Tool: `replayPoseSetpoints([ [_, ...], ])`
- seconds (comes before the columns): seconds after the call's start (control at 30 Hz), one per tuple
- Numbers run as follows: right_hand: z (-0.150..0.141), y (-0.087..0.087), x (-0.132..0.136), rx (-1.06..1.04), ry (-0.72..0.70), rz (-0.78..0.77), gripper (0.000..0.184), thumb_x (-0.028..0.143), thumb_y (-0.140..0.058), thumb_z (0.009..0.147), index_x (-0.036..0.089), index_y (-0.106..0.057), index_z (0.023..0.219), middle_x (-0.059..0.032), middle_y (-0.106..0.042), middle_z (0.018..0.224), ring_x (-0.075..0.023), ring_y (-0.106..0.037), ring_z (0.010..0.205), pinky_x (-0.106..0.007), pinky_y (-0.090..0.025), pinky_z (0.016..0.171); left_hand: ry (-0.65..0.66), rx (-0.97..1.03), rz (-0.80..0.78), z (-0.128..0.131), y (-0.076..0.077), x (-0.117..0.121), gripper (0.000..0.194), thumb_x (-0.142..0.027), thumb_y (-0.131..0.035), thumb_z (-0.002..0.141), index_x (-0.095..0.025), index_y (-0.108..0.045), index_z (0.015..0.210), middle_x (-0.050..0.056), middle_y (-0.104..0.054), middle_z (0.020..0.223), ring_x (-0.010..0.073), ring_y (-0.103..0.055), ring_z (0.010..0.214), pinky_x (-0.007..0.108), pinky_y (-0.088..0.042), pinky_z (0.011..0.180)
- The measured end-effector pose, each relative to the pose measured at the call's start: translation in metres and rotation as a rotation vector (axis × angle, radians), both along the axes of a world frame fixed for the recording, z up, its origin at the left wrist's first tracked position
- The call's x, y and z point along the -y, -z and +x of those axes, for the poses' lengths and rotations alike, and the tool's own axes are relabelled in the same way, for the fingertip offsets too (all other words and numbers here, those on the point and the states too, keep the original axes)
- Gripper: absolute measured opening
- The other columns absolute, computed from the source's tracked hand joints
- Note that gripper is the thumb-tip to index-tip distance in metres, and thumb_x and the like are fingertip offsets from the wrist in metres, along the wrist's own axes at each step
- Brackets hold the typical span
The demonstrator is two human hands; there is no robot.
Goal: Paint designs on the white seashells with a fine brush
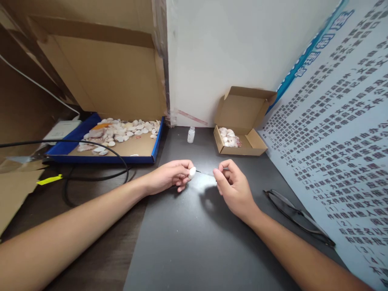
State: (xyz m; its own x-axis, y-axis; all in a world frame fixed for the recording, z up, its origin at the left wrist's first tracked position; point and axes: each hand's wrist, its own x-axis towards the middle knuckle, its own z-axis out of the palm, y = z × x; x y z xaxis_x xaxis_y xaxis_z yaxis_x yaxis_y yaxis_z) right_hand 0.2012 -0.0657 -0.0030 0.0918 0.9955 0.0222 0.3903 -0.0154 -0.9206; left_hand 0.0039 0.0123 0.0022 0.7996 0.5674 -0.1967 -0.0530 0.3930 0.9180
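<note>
My left hand [171, 176] is closed, pinching a small white seashell [192, 173] between thumb and fingers. Facing it, my right hand [232, 186] is closed on a thin brush-like stick [206, 173]. The stick's dark end points left and reaches close to the shell; I cannot tell whether it touches. Its other end is hidden in my right fingers. Beyond my hands, a small bottle [190, 135] with whitish contents stands upright on the dark grey tabletop [178, 242].
Many shells [121, 131] lie in a blue-edged tray box [103, 159] at back left. A small open cardboard box [242, 151] at back right holds more shells [229, 137]. Eyeglasses [297, 214] rest at right. A black cable [127, 163] loops at left.
</note>
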Motion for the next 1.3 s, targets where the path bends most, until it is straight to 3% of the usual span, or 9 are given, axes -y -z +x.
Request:
replayPoseSetpoints([
  [0.23,-0.0004,0.0055,-0.0005,-0.042,-0.164,-0.053,0.05,0.061,-0.04,0.087,0.012,-0.036,0.095,0.0008,-0.048,0.067,0.0033,-0.042,0.054,-0.006,-0.034,0.052,-0.003,0.002,-0.005,0.0009,-0.0017,-0.0001,0.007,-0.017,-0.052,0.078,-0.014,-0.046,0.079,-0.003,-0.044,0.058,0.0061,-0.032,0.049,0.019,-0.037,0.048],
  [0.5,-0.0022,-0.0003,-0.0005,0.085,-0.1,-0.029,0.048,0.059,-0.042,0.086,0.012,-0.038,0.092,0.0022,-0.038,0.062,0.0043,-0.033,0.053,-0.005,-0.029,0.051,-0.011,0.005,-0.002,0.0002,-0.0002,-0.0003,0.01,-0.019,-0.054,0.08,-0.014,-0.046,0.078,-0.003,-0.043,0.059,0.0054,-0.031,0.049,0.019,-0.037,0.049],
  [1.0,-0.0005,-0.0034,-0.0004,0.24,-0.023,0.028,0.043,0.054,-0.043,0.087,0.01,-0.042,0.088,0.0022,-0.038,0.059,0.0047,-0.03,0.053,-0.004,-0.024,0.052,-0.011,0.003,-0.002,-0.0004,-0.0005,0.0003,0.01,-0.02,-0.055,0.08,-0.014,-0.047,0.078,-0.003,-0.045,0.06,0.0059,-0.036,0.049,0.019,-0.037,0.048],
  [1.13,0.0009,-0.0028,0.0,0.177,0.002,0.056,0.045,0.055,-0.042,0.087,0.01,-0.039,0.087,0.0023,-0.036,0.058,0.0043,-0.03,0.052,-0.005,-0.025,0.052,-0.01,0.004,-0.002,-0.0007,-0.0003,0.0003,0.01,-0.021,-0.055,0.081,-0.014,-0.047,0.078,-0.003,-0.045,0.06,0.0057,-0.035,0.049,0.019,-0.037,0.048],
  [1.3,-0.0006,0.001,0.0011,0.031,-0.117,0.025,0.049,0.059,-0.039,0.087,0.011,-0.037,0.091,0.0015,-0.04,0.065,0.0038,-0.035,0.055,-0.007,-0.031,0.055,-0.01,0.009,-0.013,0.0,-0.0001,0.0005,0.01,-0.02,-0.055,0.08,-0.014,-0.047,0.079,-0.003,-0.044,0.059,0.0061,-0.034,0.049,0.019,-0.037,0.048],
])
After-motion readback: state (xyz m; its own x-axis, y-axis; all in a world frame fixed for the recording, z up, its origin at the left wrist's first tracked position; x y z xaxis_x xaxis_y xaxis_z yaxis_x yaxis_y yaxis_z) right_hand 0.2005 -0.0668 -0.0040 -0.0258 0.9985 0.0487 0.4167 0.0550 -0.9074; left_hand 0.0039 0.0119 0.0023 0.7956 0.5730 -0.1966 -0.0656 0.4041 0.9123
